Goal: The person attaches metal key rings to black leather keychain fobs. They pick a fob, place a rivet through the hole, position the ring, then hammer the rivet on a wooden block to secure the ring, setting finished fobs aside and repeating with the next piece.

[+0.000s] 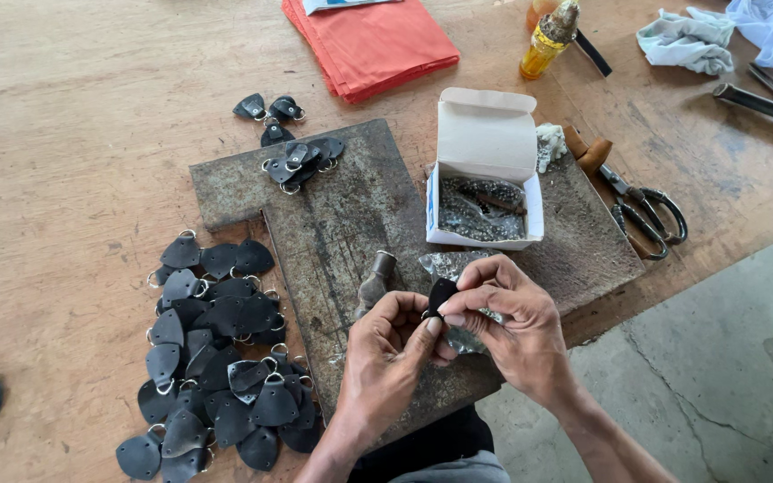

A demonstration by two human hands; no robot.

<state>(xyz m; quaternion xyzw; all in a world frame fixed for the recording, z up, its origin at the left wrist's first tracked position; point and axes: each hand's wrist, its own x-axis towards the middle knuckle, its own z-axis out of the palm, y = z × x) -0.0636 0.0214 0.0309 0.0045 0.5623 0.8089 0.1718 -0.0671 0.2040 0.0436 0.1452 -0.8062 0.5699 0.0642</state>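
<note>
Left hand, right hand bare, ringless; forearms unsleeved; dark garment below

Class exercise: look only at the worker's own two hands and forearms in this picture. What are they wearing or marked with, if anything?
Both the left hand and the right hand are bare: no gloves, rings, watch or wristbands show. The forearms are uncovered, with no sleeves in view. No markings are visible. Fingernails look short and unpainted.

Just one view, head cam, worn by person, looks steeply down and forward over wooden table. Pretty close: hands sit near bottom centre, forearms enter from bottom edge. Metal plate fills middle. Far edge of frame cuts orange cloth stack. Concrete floor shows near right. No second view, so no overlap.
</note>
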